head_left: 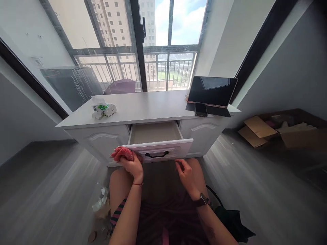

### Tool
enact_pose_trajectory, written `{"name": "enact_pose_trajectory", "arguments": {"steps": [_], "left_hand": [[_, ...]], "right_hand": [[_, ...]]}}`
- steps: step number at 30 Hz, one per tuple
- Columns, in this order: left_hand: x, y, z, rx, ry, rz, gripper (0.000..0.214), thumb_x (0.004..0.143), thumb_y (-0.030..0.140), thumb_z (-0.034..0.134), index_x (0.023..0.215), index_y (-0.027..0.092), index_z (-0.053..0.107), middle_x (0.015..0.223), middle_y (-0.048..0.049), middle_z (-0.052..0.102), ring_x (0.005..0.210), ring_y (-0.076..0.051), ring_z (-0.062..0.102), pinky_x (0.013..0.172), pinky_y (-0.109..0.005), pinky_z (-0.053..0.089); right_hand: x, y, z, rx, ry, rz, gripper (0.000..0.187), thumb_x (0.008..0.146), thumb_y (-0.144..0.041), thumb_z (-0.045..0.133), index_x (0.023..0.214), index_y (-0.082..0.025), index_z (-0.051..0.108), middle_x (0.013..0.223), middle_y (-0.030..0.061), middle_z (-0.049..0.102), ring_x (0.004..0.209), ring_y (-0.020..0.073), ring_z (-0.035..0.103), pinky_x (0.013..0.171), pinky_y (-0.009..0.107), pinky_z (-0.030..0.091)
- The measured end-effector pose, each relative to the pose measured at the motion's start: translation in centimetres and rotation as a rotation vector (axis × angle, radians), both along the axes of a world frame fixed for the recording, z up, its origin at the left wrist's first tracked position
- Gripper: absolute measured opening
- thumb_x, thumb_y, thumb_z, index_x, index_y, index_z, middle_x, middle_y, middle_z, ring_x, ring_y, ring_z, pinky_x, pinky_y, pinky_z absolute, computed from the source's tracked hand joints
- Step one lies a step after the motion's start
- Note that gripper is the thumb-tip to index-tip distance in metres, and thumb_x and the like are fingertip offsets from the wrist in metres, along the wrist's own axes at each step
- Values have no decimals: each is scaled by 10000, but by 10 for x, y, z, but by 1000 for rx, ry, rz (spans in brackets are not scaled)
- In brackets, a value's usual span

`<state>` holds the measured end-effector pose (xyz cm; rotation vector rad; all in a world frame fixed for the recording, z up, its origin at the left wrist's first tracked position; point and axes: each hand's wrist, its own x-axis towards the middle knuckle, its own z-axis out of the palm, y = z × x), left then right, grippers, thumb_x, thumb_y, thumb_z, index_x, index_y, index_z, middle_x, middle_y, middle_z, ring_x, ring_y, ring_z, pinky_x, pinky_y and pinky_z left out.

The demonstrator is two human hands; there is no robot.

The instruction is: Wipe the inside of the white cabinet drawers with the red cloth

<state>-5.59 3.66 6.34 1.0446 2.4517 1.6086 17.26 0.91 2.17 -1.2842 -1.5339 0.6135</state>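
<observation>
This seems to be a room in a home, a flat high above the ground. Behind the large window [142, 44] there are a railing [176, 62] and a tall apartment building [112, 20]. Inside stands a white cabinet [104, 139] with panelled doors, on a wood-look floor [58, 180].

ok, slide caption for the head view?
Left hand holding a red cloth at the left end of an open white drawer, right hand near its lower edge.

A thin red bracelet [138, 184] circles the left wrist, a dark square-faced watch [201, 200] the right; dark clothing [153, 221], bottom centre, shows pink stripes [118, 211].
</observation>
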Motion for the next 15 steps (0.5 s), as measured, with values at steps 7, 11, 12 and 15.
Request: {"name": "enact_pose_trajectory", "arguments": {"steps": [7,11,12,15], "left_hand": [[63,15,-7,-87,61,-295,546,876,277,427,1349,95,223,1425,-288,267,1394,-404,187,1078,-601,242],[88,19,-29,-166,184,-532,537,895,270,435,1367,66,279,1372,-303,349,1331,-426,298,1038,-613,284],[93,22,-35,-155,262,-588,469,897,228,424,1335,75,354,1335,-287,403,1293,-411,355,1031,-604,302],[105,30,-53,-64,537,-698,317,883,102,396,1151,124,563,1185,-213,548,1100,-330,520,983,-551,386]], "right_hand": [[45,30,28,210,-239,-248,411,984,-435,334,1277,-222,527,1344,106,540,1261,220,484,1031,453,431],[52,74,42,236,-339,-180,521,991,-482,259,1255,-167,579,1339,135,568,1286,250,472,1093,525,339],[53,81,44,217,-346,-171,539,991,-492,247,1219,-165,610,1306,134,597,1252,258,506,1094,547,322],[56,89,50,165,-291,-127,535,992,-486,249,1137,-184,667,1233,113,649,1173,246,569,1082,532,339]]}}
